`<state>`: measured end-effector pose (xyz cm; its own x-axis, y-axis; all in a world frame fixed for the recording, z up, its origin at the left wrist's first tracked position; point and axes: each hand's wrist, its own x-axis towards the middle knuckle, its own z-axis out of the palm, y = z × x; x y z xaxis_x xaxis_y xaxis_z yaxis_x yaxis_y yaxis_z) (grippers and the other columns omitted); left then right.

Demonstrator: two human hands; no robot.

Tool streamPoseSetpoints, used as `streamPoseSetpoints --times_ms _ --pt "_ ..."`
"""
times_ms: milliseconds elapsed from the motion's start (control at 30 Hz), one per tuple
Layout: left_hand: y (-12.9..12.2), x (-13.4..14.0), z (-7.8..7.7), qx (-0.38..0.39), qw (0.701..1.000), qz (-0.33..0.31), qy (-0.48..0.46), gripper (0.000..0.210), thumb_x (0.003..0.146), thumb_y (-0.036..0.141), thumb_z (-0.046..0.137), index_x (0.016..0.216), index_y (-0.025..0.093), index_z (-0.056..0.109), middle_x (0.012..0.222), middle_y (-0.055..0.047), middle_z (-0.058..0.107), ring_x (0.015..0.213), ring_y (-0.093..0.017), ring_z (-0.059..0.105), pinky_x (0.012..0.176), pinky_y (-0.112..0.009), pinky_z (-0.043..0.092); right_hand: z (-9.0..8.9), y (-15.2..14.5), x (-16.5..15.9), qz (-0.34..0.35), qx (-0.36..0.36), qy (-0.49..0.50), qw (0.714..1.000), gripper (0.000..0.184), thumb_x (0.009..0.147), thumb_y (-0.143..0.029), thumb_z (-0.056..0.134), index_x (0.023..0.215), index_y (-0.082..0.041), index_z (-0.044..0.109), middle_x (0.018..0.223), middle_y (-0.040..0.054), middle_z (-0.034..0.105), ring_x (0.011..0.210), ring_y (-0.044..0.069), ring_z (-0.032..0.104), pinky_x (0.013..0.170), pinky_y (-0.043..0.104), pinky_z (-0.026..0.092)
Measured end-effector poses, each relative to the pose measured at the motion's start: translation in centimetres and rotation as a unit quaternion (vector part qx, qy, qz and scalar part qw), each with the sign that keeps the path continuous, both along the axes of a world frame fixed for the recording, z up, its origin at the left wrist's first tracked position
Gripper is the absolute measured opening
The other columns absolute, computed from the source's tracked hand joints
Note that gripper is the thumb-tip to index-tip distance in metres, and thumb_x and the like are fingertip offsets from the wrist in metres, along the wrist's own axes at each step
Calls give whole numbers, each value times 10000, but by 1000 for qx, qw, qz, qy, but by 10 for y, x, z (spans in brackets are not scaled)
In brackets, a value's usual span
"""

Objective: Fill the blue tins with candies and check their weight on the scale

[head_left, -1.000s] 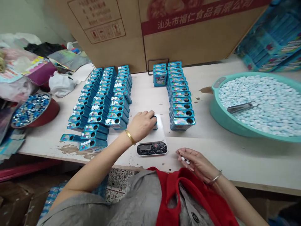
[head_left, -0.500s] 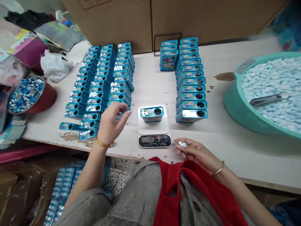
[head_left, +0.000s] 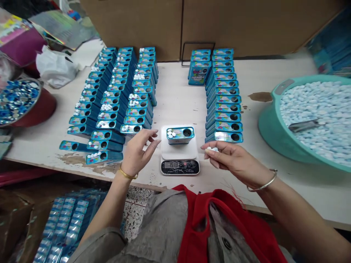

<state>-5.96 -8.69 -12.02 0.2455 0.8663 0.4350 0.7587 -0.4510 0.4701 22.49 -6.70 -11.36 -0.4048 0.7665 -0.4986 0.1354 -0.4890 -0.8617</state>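
Note:
A blue tin (head_left: pixel 179 140) with a round hole in its lid stands on the white kitchen scale (head_left: pixel 192 151). Several white candies (head_left: pixel 171 134) lie on the left part of that lid. The scale's display (head_left: pixel 172 164) shows digits I cannot read surely. Just left of the tin, my left hand (head_left: pixel 139 151) hovers with thumb and fingers apart, holding nothing. My right hand (head_left: pixel 237 159), to the right of the scale, pinches a few white candies (head_left: pixel 212 149) between thumb and fingertips.
Rows of blue tins (head_left: pixel 111 106), many topped with white candies, stand at left. More tins (head_left: pixel 225 107) line the right side. A turquoise tub (head_left: pixel 270 124) of candies holds a metal scoop (head_left: pixel 304 125). At far left sits a red bowl (head_left: pixel 46 106) of shiny wrapped pieces.
My right hand has moved up and closer to the scale with the candies. My left hand has shifted right, nearer the tin. The display has gone from 0.0 to other digits.

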Motion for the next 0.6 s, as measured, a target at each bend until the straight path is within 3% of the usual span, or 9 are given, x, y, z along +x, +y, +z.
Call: streamPoseSetpoints --times_ms 167,300,467,600 --pt "6 8 1 -3 1000 -22 -8 196 935 233 555 1120 173 575 919 -49 658 775 -119 599 702 -269 511 27 44 -24 107 195 -92 971 315 871 -434 582 991 -152 650 587 -39 496 530 97 430 516 246 330" --pt "5 6 -2 -8 1000 -24 -7 183 932 215 556 1107 167 574 911 -51 653 779 -121 595 708 -270 512 39 64 -43 185 306 -211 910 169 875 -270 578 965 -168 678 710 7 603 625 122 505 590 258 377" --pt "1 0 -7 -12 1000 -15 -12 181 922 199 569 1100 168 575 935 -53 659 786 -120 605 719 -266 515 49 69 -52 242 346 -303 854 224 858 -200 590 1064 -200 677 807 38 671 738 166 588 661 280 415" --pt "3 1 -9 -11 1000 -12 -17 172 924 201 566 1092 168 579 936 -53 662 780 -119 607 727 -272 523 52 71 -56 258 337 -315 849 197 860 -178 579 1023 -196 688 771 37 665 740 175 592 674 289 415"
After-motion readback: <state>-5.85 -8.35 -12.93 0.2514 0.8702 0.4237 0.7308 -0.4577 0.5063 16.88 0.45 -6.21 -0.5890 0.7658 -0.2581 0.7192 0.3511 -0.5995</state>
